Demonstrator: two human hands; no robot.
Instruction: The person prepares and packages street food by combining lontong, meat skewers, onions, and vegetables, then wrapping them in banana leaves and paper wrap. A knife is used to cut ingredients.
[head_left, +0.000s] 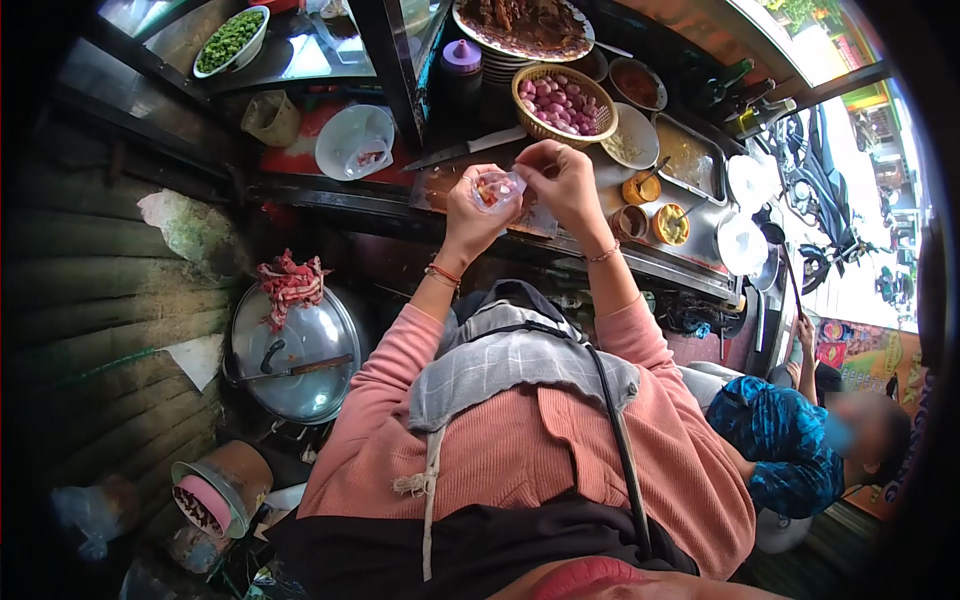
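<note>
My left hand (472, 218) is closed around a small clear plastic bag (491, 192) with red and yellowish bits inside. At the bag's gathered neck, the fingers of my right hand (563, 182) are pinched together. Just beyond my hands, a knife (440, 157) lies on the counter, close to a cutting board (432, 190). To the left, a white bowl (338, 140) holds another small filled bag (368, 158). A woven yellow basket (541, 128) of shallots (562, 104) stands past my right hand.
Spice jars (671, 224), a metal tray (690, 135) and white plates (741, 245) line the right side. At lower left is a large lidded pot (325, 340) with a red cloth (292, 285) and a knife on it. Another person (780, 430) sits at right.
</note>
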